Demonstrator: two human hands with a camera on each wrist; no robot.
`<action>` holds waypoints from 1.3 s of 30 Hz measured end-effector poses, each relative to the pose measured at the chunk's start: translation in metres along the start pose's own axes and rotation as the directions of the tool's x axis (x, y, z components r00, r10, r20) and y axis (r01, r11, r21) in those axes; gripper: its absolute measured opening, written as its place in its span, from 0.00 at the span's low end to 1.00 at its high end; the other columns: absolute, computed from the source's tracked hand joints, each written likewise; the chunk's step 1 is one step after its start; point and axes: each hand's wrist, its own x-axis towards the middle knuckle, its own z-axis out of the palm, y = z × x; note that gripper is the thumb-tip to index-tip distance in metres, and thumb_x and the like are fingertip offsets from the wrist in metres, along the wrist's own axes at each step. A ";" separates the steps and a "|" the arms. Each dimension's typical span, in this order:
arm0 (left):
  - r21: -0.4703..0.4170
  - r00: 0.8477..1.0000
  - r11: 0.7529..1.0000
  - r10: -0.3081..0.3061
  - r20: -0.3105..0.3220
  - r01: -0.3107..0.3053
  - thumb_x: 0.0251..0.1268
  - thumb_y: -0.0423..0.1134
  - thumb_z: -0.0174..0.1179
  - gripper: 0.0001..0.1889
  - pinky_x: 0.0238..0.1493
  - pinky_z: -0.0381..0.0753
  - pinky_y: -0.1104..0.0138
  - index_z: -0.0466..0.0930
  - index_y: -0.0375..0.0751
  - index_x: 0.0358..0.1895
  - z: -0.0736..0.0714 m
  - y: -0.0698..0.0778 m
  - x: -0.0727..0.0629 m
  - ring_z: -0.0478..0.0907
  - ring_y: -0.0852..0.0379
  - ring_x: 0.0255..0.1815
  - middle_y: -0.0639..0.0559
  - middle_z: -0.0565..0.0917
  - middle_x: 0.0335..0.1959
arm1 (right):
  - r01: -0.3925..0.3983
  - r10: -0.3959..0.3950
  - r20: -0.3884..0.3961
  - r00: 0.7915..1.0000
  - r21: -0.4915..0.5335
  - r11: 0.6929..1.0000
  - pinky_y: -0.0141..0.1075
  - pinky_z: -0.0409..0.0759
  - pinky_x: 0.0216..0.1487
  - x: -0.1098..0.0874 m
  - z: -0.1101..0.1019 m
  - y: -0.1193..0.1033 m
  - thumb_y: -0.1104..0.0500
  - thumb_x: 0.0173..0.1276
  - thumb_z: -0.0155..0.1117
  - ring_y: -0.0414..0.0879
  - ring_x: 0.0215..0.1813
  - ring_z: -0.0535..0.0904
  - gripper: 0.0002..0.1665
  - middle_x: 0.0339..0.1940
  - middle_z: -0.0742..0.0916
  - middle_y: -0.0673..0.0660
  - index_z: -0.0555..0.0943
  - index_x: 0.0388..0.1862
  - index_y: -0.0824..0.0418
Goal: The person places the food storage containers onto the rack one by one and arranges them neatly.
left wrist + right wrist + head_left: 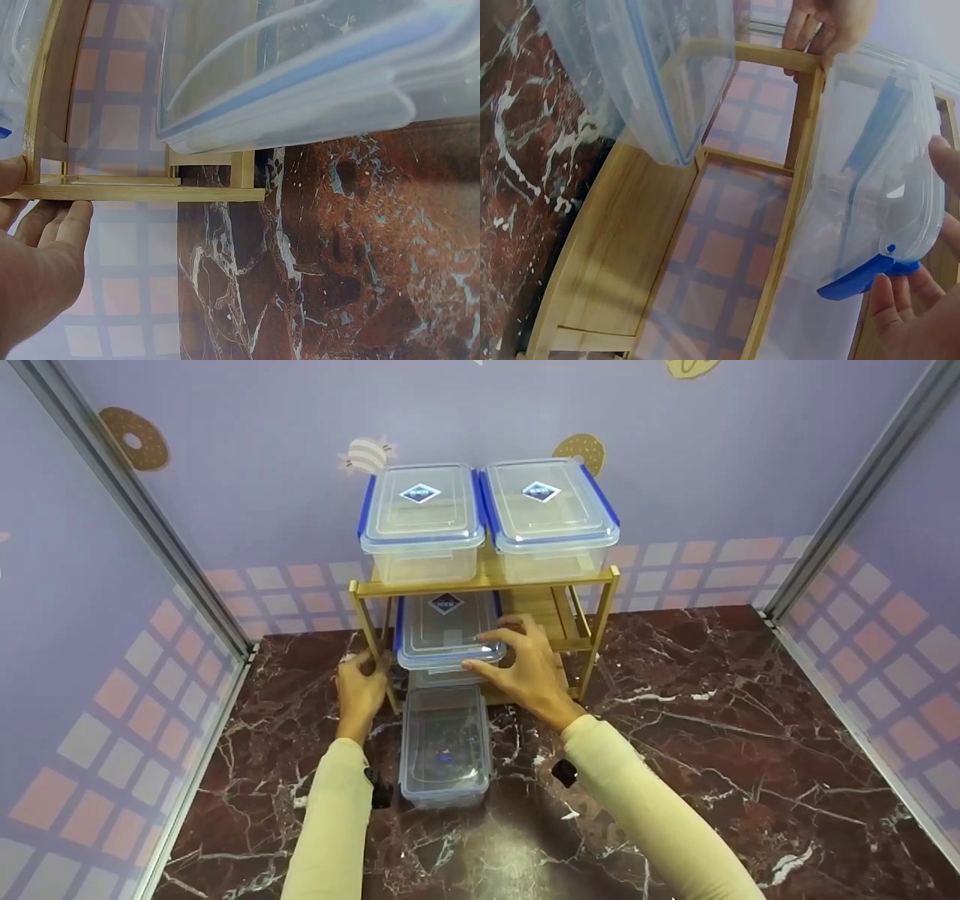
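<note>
A wooden shelf rack (480,583) stands on the dark marbled surface. My left hand (361,690) grips its left front post, with the thumb and fingers on either side in the left wrist view. On the middle shelf, toward the left, sits a clear storage container (442,634) with a blue-edged lid. My right hand (529,667) holds that container at its right front corner. In the right wrist view, the thumb is at the rim and fingertips (889,300) are under the blue side latch (866,276).
Two more lidded containers, a left one (424,517) and a right one (551,514), stand side by side on top. Low in front, another clear container (446,742) juts out from the rack. Patterned panels (480,405) enclose the back and sides.
</note>
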 end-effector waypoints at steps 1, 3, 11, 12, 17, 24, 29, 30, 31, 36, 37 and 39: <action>0.001 1.000 1.000 -0.003 0.000 0.003 0.71 0.41 0.62 0.11 0.56 0.76 0.51 0.89 0.37 0.44 0.000 0.000 0.000 0.81 0.44 0.46 0.39 0.88 0.40 | 0.038 -0.038 -0.017 0.999 0.000 0.999 0.49 0.73 0.59 0.000 0.001 0.000 0.46 0.52 0.83 0.57 0.58 0.74 0.26 0.56 0.81 0.60 0.89 0.46 0.58; -0.001 1.000 1.000 -0.009 0.001 0.009 0.71 0.41 0.62 0.11 0.56 0.75 0.51 0.89 0.37 0.44 0.000 0.001 0.000 0.81 0.44 0.46 0.39 0.88 0.40 | 0.117 -0.118 -0.048 0.992 -0.008 0.993 0.48 0.72 0.58 0.000 0.004 0.000 0.50 0.54 0.82 0.57 0.55 0.74 0.21 0.52 0.82 0.60 0.89 0.43 0.60; 0.002 1.000 1.000 -0.012 -0.002 0.012 0.70 0.39 0.63 0.11 0.57 0.75 0.52 0.89 0.36 0.46 0.001 0.001 0.000 0.80 0.44 0.45 0.39 0.88 0.39 | 0.325 -0.336 -0.086 0.938 -0.120 0.938 0.40 0.78 0.50 -0.004 0.012 -0.003 0.62 0.64 0.75 0.53 0.47 0.75 0.07 0.45 0.83 0.57 0.90 0.40 0.60; 0.001 1.000 1.000 -0.013 -0.002 0.013 0.70 0.39 0.63 0.11 0.57 0.75 0.52 0.89 0.36 0.46 0.001 0.001 0.001 0.80 0.44 0.46 0.39 0.88 0.39 | 0.337 -0.350 -0.081 0.933 -0.139 0.931 0.39 0.79 0.50 -0.004 0.013 -0.003 0.62 0.65 0.74 0.53 0.47 0.75 0.07 0.46 0.83 0.57 0.90 0.41 0.60; 0.008 1.000 1.000 -0.011 0.000 0.011 0.71 0.40 0.63 0.12 0.61 0.74 0.52 0.89 0.37 0.48 0.000 0.002 0.001 0.80 0.44 0.50 0.39 0.88 0.44 | 0.399 -0.421 -0.032 0.906 -0.260 0.879 0.41 0.81 0.51 -0.007 0.018 -0.003 0.63 0.69 0.70 0.55 0.52 0.75 0.13 0.53 0.83 0.60 0.88 0.52 0.61; 0.009 1.000 1.000 -0.023 0.003 0.023 0.71 0.40 0.63 0.13 0.62 0.73 0.51 0.88 0.38 0.51 0.001 0.002 0.001 0.80 0.43 0.54 0.39 0.88 0.48 | 0.419 -0.444 0.031 0.895 -0.397 0.817 0.47 0.74 0.64 -0.011 0.027 -0.001 0.59 0.69 0.70 0.60 0.59 0.75 0.24 0.63 0.81 0.64 0.81 0.62 0.64; 0.004 0.999 0.999 -0.032 0.004 0.032 0.71 0.40 0.63 0.13 0.61 0.74 0.51 0.88 0.39 0.51 0.001 0.001 0.000 0.80 0.44 0.53 0.39 0.88 0.47 | 0.388 -0.389 0.094 0.916 -0.449 0.805 0.49 0.70 0.69 -0.016 0.030 -0.001 0.54 0.71 0.68 0.62 0.65 0.72 0.31 0.71 0.75 0.64 0.76 0.69 0.64; 0.004 0.999 0.999 -0.032 0.003 0.032 0.71 0.41 0.63 0.13 0.61 0.74 0.51 0.88 0.39 0.51 0.001 0.001 0.000 0.80 0.44 0.53 0.39 0.88 0.47 | 0.379 -0.372 0.110 0.922 -0.454 0.806 0.50 0.69 0.70 -0.017 0.030 -0.001 0.53 0.72 0.67 0.61 0.67 0.71 0.32 0.73 0.74 0.64 0.74 0.70 0.64; 0.003 0.999 0.999 -0.032 0.004 0.032 0.71 0.41 0.63 0.13 0.61 0.74 0.51 0.88 0.39 0.52 0.001 0.001 0.000 0.80 0.44 0.54 0.39 0.88 0.47 | 0.372 -0.355 0.127 0.926 -0.458 0.807 0.50 0.69 0.70 -0.017 0.031 -0.001 0.52 0.73 0.66 0.61 0.68 0.70 0.33 0.75 0.72 0.64 0.73 0.72 0.64; 0.002 0.999 0.999 -0.045 0.016 0.045 0.72 0.41 0.62 0.13 0.60 0.75 0.49 0.88 0.39 0.51 0.000 0.001 0.000 0.80 0.43 0.54 0.40 0.88 0.48 | 0.356 -0.305 0.183 0.934 -0.444 0.822 0.51 0.72 0.67 -0.020 0.031 0.000 0.49 0.76 0.60 0.60 0.73 0.65 0.35 0.79 0.66 0.63 0.68 0.75 0.64; 0.000 0.999 0.999 -0.047 0.020 0.047 0.72 0.41 0.62 0.13 0.59 0.75 0.49 0.88 0.39 0.51 0.000 0.001 0.000 0.81 0.43 0.54 0.40 0.88 0.47 | 0.356 -0.303 0.188 0.934 -0.436 0.827 0.51 0.72 0.67 -0.020 0.031 0.000 0.49 0.76 0.60 0.59 0.73 0.64 0.35 0.79 0.66 0.63 0.67 0.76 0.64; -0.003 0.999 0.999 -0.049 0.023 0.049 0.72 0.42 0.62 0.12 0.59 0.76 0.49 0.89 0.38 0.49 0.000 0.001 0.000 0.81 0.42 0.52 0.40 0.88 0.46 | 0.360 -0.307 0.192 0.932 -0.412 0.837 0.52 0.72 0.66 -0.020 0.031 0.000 0.49 0.76 0.60 0.60 0.74 0.64 0.36 0.79 0.65 0.63 0.67 0.76 0.65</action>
